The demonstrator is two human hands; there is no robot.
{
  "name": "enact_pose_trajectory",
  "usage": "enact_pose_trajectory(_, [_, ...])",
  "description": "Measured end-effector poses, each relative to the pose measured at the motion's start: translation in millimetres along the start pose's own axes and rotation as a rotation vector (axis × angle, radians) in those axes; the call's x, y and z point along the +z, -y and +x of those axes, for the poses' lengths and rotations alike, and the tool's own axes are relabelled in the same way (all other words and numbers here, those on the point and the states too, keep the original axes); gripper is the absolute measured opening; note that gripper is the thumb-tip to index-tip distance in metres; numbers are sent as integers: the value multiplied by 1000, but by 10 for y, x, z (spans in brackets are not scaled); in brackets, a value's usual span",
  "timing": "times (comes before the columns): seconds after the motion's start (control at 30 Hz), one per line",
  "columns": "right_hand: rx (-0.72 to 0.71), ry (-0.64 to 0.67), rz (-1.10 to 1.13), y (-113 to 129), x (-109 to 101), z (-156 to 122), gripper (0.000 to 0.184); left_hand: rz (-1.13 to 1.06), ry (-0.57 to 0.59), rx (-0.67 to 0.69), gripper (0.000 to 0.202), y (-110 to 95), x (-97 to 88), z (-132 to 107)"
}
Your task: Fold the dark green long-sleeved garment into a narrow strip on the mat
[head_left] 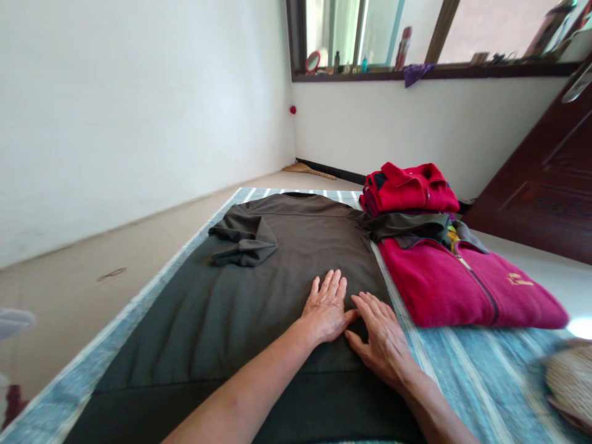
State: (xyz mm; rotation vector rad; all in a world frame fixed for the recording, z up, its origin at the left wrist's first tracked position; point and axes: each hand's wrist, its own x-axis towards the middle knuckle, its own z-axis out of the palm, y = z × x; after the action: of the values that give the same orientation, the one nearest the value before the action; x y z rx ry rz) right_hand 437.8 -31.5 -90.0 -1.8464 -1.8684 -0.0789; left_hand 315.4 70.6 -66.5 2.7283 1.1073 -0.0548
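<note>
A dark grey-green long-sleeved top [259, 314] lies spread out, its neckline at the far end. Its left sleeve [250, 240] is folded in over the body, while the right sleeve [411, 225] stretches out across the folded clothes beside it. My left hand [326, 305] rests flat on the fabric, fingers pointing away from me. Close by, almost thumb to thumb, my right hand [379, 333] also presses flat near the top's right edge. Neither hand grips anything.
A blue striped cloth [467, 364] lies underneath. To the right are a folded magenta zip jacket [467, 283] and a stack of red clothes [411, 188]. A brown door [541, 172] stands at the right; small items line the window sill [361, 75]. A woven object [571, 382] sits near right.
</note>
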Motion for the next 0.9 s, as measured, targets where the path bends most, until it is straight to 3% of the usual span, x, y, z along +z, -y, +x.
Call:
enact_pose_trajectory(0.5, [26,30,-12,14,-7,11,53,-43,36,-17,73,-1,-165,47])
enact_pose_trajectory(0.77, [63,65,2,19,-19,18,60,-30,88,-40,97,284,-398,415])
enact_pose_trajectory(0.9, [63,74,12,22,-30,21,59,-19,50,-118,87,388,-445,638])
